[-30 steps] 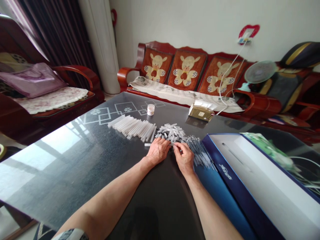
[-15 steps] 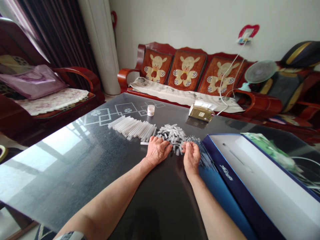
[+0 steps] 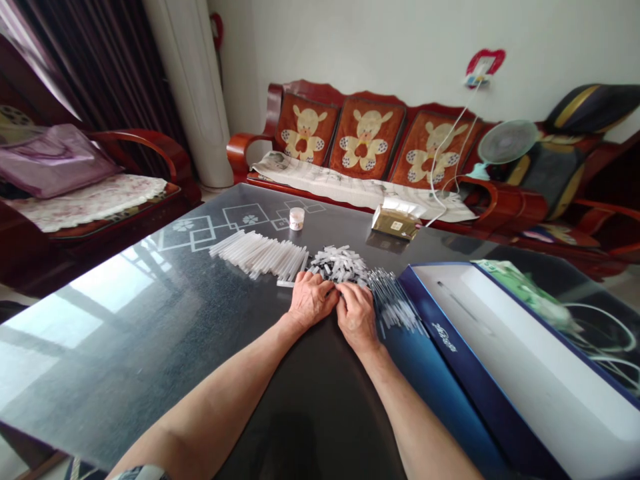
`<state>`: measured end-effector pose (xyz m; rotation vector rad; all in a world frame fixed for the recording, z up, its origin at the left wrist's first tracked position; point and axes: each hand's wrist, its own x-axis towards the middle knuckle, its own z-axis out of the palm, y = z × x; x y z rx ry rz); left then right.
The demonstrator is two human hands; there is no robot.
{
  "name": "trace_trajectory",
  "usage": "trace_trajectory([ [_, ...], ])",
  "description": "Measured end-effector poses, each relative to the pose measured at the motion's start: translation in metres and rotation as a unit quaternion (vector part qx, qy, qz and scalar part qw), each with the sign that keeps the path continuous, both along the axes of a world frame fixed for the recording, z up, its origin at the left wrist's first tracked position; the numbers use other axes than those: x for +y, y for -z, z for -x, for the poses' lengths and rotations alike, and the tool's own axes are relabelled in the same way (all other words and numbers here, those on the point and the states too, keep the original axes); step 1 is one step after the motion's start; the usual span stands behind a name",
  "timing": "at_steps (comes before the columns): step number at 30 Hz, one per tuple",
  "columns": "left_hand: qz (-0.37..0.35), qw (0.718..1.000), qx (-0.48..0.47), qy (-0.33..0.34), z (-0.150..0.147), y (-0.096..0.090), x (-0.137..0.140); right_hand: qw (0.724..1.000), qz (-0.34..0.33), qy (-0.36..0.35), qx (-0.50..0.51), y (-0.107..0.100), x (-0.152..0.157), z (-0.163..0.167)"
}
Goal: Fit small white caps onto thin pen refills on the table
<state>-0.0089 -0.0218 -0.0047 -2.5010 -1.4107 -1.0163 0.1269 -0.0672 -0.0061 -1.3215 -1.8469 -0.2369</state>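
Note:
My left hand [image 3: 312,301] is closed around a white translucent pen barrel [image 3: 285,284], whose end sticks out to the left of the fingers. My right hand [image 3: 357,315] meets it fingertip to fingertip, thumb and fingers pinched on something too small to make out. Just beyond both hands lies a heap of short white and black pen caps [image 3: 341,262]. A row of pen barrels [image 3: 260,255] is spread left of that heap. To the right of my right hand are many thin refills [image 3: 393,297] with metallic tips, partly on a blue surface.
A long blue box [image 3: 480,360] with a white inside, holding one thin dark stick, stands at the right. Behind it are a green plastic bag [image 3: 525,287] and pale cords. A small jar [image 3: 297,219] and a tissue pack [image 3: 396,222] stand farther back on the dark table [image 3: 165,347].
My right hand has moved left from beside the refills to meet my left hand's fingertips. My left hand keeps its hold on the barrel. The view has shifted slightly.

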Motion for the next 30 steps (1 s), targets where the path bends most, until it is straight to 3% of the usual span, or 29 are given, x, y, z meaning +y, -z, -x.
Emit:
trace_trajectory([
  [5,-0.004,1.0,-0.005,0.03,0.002,0.003,0.002,1.0,0.019,-0.011,0.008,-0.001,0.001,-0.009],
  [11,-0.009,0.999,-0.032,0.027,0.005,0.002,0.004,0.997,0.07,-0.025,-0.037,-0.02,0.001,-0.032],
  [14,-0.004,0.999,-0.041,0.009,0.005,0.0,0.004,0.992,0.09,0.061,-0.066,-0.025,0.008,-0.061],
  [18,-0.005,0.999,-0.018,0.029,0.004,-0.001,0.003,0.959,0.152,0.216,-0.103,-0.023,0.023,-0.102],
  [22,-0.018,0.998,-0.007,0.057,0.003,0.0,0.003,0.947,0.151,0.265,-0.098,-0.017,0.033,-0.121],
  [26,-0.061,0.994,-0.009,0.085,0.002,-0.005,-0.002,0.965,0.106,0.226,-0.077,-0.019,0.03,-0.11],
  [30,-0.097,0.988,-0.001,0.122,-0.002,-0.013,-0.013,0.99,0.093,0.098,0.036,-0.027,0.022,-0.075],
])
